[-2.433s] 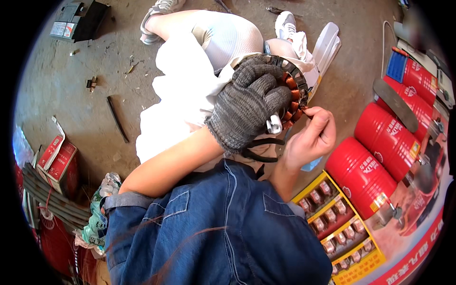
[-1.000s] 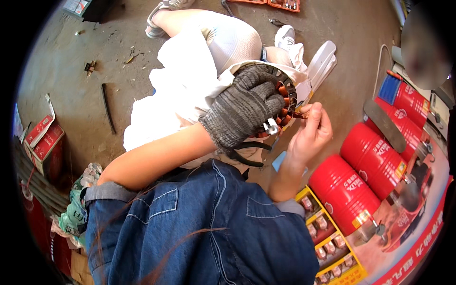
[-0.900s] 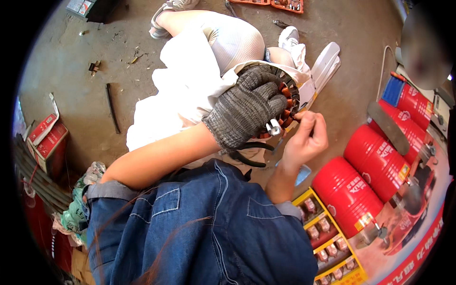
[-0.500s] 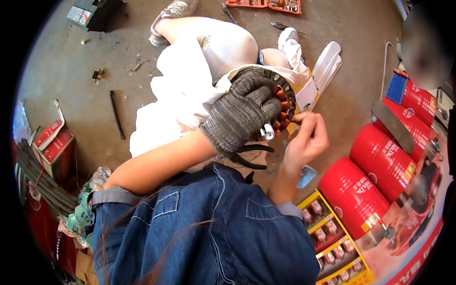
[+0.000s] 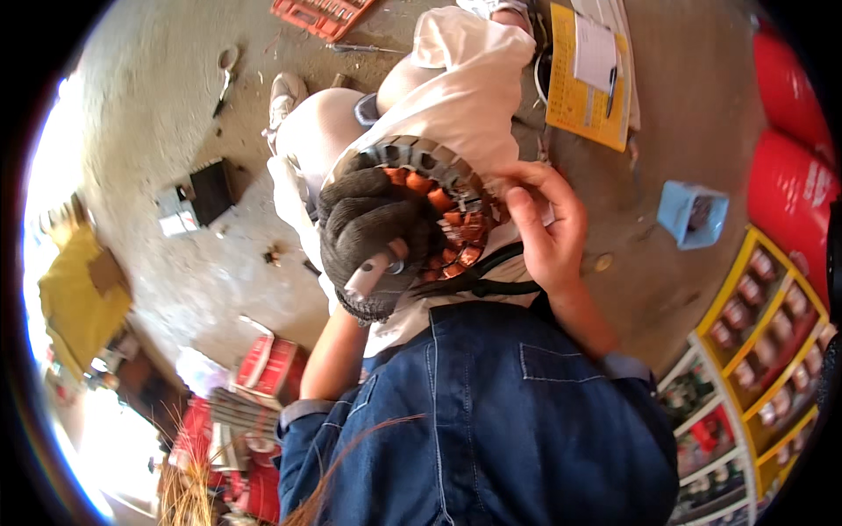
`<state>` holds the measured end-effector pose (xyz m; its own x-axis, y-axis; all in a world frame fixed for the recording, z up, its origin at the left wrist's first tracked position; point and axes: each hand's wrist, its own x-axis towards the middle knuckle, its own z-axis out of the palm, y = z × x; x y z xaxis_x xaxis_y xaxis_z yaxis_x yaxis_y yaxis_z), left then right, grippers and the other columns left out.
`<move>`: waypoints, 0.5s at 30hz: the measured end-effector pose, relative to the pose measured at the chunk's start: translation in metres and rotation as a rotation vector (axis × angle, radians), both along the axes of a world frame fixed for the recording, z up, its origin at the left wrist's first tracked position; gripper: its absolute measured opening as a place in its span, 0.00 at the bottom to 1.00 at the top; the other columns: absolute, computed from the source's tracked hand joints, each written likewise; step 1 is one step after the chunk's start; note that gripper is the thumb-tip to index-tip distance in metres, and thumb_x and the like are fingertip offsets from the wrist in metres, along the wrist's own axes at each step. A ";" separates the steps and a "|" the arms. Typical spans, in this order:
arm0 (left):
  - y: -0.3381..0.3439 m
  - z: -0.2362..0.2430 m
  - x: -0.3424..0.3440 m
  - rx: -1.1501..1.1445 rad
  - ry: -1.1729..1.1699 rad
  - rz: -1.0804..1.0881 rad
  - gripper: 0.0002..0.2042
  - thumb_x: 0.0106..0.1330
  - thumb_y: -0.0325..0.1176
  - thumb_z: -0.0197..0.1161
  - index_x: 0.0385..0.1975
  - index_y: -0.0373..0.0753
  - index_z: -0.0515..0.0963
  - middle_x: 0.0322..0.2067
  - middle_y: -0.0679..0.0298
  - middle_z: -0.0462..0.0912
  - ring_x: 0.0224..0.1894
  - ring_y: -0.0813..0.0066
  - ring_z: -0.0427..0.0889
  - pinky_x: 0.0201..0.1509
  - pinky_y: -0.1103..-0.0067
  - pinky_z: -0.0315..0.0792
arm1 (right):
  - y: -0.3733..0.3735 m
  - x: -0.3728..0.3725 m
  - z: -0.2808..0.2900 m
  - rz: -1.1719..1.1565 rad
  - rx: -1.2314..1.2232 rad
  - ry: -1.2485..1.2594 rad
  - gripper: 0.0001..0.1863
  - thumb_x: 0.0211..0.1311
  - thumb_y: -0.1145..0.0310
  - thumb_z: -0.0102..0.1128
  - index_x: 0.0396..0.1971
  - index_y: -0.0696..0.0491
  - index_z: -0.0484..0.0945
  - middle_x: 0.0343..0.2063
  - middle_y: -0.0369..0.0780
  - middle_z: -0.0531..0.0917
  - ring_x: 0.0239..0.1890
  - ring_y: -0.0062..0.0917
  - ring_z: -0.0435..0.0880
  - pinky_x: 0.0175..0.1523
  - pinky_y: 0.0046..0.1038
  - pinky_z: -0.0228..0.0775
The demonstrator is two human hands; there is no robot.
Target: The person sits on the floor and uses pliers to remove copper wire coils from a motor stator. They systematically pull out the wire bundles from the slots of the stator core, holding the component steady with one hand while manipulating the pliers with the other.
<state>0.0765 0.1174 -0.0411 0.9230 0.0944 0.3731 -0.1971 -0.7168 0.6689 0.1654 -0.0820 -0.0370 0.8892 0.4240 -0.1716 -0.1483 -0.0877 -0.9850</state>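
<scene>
In the middle, over my lap, is a ring-shaped motor stator (image 5: 452, 223) with orange copper coils and a dark metal rim. My left hand (image 5: 368, 228), in a dark grey knitted glove, is closed around its left side. A small pale piece with a metal ring (image 5: 377, 272) shows by the glove; I cannot make out its kind. My bare right hand (image 5: 553, 223) is at the stator's right rim, its fingers bent together and their tips against the coils. Whatever they pinch is too small to name. Black-handled pliers (image 5: 504, 273) lie across my lap below the stator.
A white cloth (image 5: 474, 88) covers my legs. Around me on the floor are an orange socket set (image 5: 324, 13), scissors (image 5: 225, 79), a black box (image 5: 210, 193), a yellow clipboard (image 5: 561, 110) with paper and pen, a blue bin (image 5: 693, 215) and a yellow rack (image 5: 745, 351) of bottles.
The whole view has swung, so the stator and my hands appear turned and the surroundings have shifted. My left hand still grips the stator; my right fingers remain at its rim.
</scene>
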 end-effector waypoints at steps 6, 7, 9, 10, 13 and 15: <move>-0.004 -0.002 0.005 -0.163 0.089 0.096 0.16 0.57 0.33 0.70 0.43 0.36 0.77 0.39 0.59 0.82 0.45 0.64 0.80 0.51 0.67 0.74 | 0.002 0.000 -0.013 -0.027 0.261 0.318 0.09 0.69 0.74 0.56 0.44 0.62 0.79 0.38 0.37 0.82 0.39 0.16 0.81 0.46 0.19 0.73; -0.007 -0.006 0.002 -0.221 0.096 0.145 0.16 0.57 0.34 0.70 0.43 0.35 0.76 0.39 0.59 0.82 0.45 0.64 0.80 0.51 0.67 0.74 | -0.001 0.000 -0.017 0.033 0.312 0.428 0.10 0.70 0.73 0.55 0.44 0.62 0.79 0.38 0.37 0.82 0.39 0.16 0.80 0.45 0.19 0.73; -0.009 -0.011 0.000 -0.312 0.102 0.223 0.17 0.58 0.34 0.70 0.43 0.35 0.76 0.39 0.59 0.81 0.45 0.65 0.80 0.51 0.68 0.74 | -0.003 0.002 -0.025 0.115 0.382 0.538 0.11 0.71 0.71 0.55 0.45 0.62 0.79 0.36 0.37 0.84 0.37 0.15 0.81 0.43 0.19 0.75; -0.010 -0.012 -0.002 -0.350 0.106 0.256 0.17 0.58 0.35 0.70 0.44 0.35 0.76 0.40 0.59 0.81 0.45 0.65 0.80 0.51 0.68 0.74 | -0.003 0.003 -0.027 0.119 0.415 0.579 0.11 0.70 0.71 0.56 0.44 0.62 0.79 0.35 0.37 0.84 0.37 0.15 0.81 0.42 0.19 0.75; -0.012 -0.014 -0.004 -0.421 0.111 0.316 0.18 0.59 0.36 0.70 0.44 0.35 0.76 0.40 0.59 0.81 0.45 0.66 0.80 0.51 0.68 0.74 | -0.002 0.006 -0.028 0.142 0.459 0.674 0.10 0.69 0.71 0.58 0.43 0.62 0.79 0.33 0.36 0.84 0.35 0.15 0.82 0.42 0.19 0.75; -0.010 -0.012 -0.005 -0.423 0.118 0.318 0.18 0.59 0.36 0.70 0.45 0.34 0.75 0.40 0.59 0.81 0.46 0.67 0.80 0.51 0.69 0.74 | -0.001 0.008 -0.027 0.162 0.416 0.702 0.09 0.68 0.71 0.59 0.41 0.61 0.80 0.32 0.35 0.84 0.35 0.15 0.82 0.42 0.19 0.75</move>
<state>0.0717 0.1069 -0.0527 0.8577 0.4954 0.1376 0.0795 -0.3922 0.9164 0.1731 -0.0832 -0.0637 0.5565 0.6888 -0.4646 -0.7573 0.1905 -0.6247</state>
